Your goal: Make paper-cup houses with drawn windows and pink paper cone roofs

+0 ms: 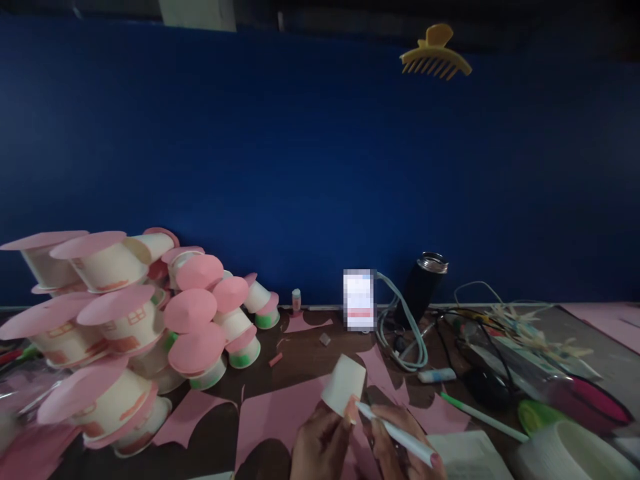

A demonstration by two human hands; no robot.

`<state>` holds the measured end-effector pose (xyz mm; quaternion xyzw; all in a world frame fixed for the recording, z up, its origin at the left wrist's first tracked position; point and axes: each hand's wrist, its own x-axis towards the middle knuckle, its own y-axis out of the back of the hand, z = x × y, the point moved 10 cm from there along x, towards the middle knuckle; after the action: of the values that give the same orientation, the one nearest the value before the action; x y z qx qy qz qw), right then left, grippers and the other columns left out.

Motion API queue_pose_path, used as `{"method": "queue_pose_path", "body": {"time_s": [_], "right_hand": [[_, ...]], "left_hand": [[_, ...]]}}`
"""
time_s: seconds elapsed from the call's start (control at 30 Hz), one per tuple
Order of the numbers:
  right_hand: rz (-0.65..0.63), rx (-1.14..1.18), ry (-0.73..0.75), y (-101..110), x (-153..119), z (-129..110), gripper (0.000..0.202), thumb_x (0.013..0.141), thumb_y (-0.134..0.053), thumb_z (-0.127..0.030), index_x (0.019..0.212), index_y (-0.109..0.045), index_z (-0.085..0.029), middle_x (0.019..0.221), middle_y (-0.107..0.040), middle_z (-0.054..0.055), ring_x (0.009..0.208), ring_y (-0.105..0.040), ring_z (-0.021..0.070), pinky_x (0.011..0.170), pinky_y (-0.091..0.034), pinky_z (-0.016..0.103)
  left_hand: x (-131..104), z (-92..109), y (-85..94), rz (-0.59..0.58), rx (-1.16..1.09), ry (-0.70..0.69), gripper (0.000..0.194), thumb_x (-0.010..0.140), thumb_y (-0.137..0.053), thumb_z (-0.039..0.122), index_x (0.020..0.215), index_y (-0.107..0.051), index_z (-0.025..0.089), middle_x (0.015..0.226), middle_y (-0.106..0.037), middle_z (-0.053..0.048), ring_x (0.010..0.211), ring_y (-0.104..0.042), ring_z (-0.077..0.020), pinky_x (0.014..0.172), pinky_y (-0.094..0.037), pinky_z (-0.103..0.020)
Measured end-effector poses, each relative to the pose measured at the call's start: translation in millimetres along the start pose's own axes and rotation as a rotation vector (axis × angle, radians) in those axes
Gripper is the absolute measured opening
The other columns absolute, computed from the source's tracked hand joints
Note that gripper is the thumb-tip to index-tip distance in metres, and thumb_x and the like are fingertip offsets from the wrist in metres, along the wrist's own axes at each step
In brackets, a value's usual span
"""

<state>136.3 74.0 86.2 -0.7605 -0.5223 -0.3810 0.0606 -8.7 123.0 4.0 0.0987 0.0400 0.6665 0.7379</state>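
A small white paper cup [345,381] lies tilted in my left hand [320,443], whose fingers are closed on its lower end. Between the fingers of my right hand [400,440] is a white marker pen [403,437]. Its tip is at the cup, beside a pale orange patch near the rim; whether it touches I cannot tell. Under both hands lies a pink paper sheet [270,413] with curved cut-outs.
Paper-cup houses with pink roofs [120,313] are stacked at the left. A lit phone [359,300], a black flask [423,287], a coiled cable [400,347] and a glue tube [437,375] stand or lie beyond. A white cup [575,453] sits at the front right.
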Motion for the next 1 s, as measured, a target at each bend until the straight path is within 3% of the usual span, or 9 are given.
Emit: {"method": "queue_pose_path", "body": {"time_s": [0.37,1.0], "right_hand": [[-0.097,-0.133,0.135,0.2,2.6,-3.9,0.014,0.09,-0.054,-0.019,0.101,-0.063,-0.018,0.083,-0.071,0.007,0.075,-0.071,0.0177,0.067,-0.059,0.022],[-0.028,-0.138,0.113,5.6,9.8,-6.2,0.017,0.091,-0.055,-0.033,0.09,-0.067,-0.02,0.077,-0.072,0.006,0.071,-0.071,0.018,0.065,-0.058,0.022]], "left_hand": [[0.3,-9.2,-4.8,-0.02,-0.038,0.054,0.051,0.082,-0.049,0.058,0.059,-0.064,0.015,0.064,-0.053,-0.003,0.061,-0.05,-0.0156,0.057,-0.036,-0.024],[2.5,-16.2,-12.0,-0.085,-0.152,0.165,0.054,0.076,-0.052,0.064,0.063,-0.066,0.014,0.064,-0.055,-0.003,0.061,-0.051,-0.0157,0.056,-0.041,-0.023]]}}
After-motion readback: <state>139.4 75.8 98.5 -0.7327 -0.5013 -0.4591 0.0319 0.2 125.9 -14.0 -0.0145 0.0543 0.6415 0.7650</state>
